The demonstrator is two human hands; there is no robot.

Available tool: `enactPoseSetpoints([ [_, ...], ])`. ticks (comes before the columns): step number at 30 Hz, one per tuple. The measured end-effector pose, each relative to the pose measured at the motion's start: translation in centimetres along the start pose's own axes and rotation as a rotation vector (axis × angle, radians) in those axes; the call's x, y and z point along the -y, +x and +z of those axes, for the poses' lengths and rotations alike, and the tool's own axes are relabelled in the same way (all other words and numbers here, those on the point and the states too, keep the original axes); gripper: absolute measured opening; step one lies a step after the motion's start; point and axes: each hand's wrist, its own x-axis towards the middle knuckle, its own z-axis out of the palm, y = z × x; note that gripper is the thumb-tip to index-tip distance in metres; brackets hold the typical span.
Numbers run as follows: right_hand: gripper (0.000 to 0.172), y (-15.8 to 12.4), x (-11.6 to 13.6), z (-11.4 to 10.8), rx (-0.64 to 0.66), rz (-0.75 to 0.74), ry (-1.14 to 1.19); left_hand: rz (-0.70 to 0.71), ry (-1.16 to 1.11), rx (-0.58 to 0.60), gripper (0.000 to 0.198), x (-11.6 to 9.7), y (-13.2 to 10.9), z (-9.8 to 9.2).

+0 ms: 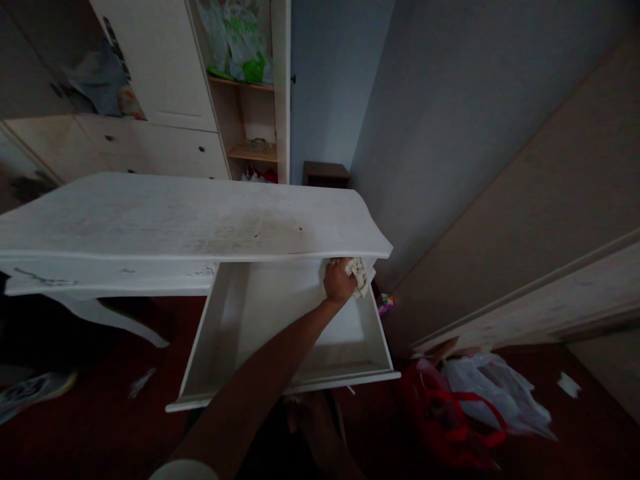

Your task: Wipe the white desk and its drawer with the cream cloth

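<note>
A white drawer (345,381) is pulled out from a white table (150,213) with a curved edge. My left hand (340,280) reaches into it and is closed on a crumpled cream cloth (359,277), at the back right corner just under the tabletop. The cloth lies against the drawer's right side. My right hand (305,413) is low, below the drawer's front panel. It is dark there, and I cannot make out how its fingers lie. Grey smudges mark the tabletop.
Behind the table stands a white wardrobe (160,73) with plastic bags (240,47) on an open shelf. A grey wall rises at the right. On the red floor lie a red bag (440,413), a white plastic bag (495,393) and a small pink box (385,304).
</note>
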Motion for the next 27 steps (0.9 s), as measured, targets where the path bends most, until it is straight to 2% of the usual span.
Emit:
enactPoseSetpoints([
  [5, 0.042, 0.0, 0.0, 0.0, -0.002, 0.028, 0.173, 0.121, -0.043, 0.109, 0.05, 1.2, 0.2, -0.7],
  [10, 0.041, 0.1, -0.2, 0.1, -0.022, 0.037, 0.249, 0.148, -0.086, 0.204, 0.05, 1.7, -1.4, -1.3],
  [16, 0.036, 0.1, 0.3, 0.2, -0.026, 0.022, 0.229, 0.236, 0.006, 0.512, 0.05, 1.4, -3.2, -3.3],
  [21, 0.038, 0.4, 0.0, 0.1, -0.03, 0.022, 0.212, 0.444, 0.187, 0.737, 0.046, 0.5, -5.0, -5.0],
  [24, 0.041, 0.4, -0.1, 0.0, -0.035, 0.017, 0.2, 0.566, 0.271, 0.843, 0.033, -0.7, -6.7, -5.5],
  [27, 0.042, 0.3, 0.0, 0.0, -0.028, -0.005, 0.18, 0.551, 0.324, 0.879, 0.026, -1.7, -8.1, -5.5],
])
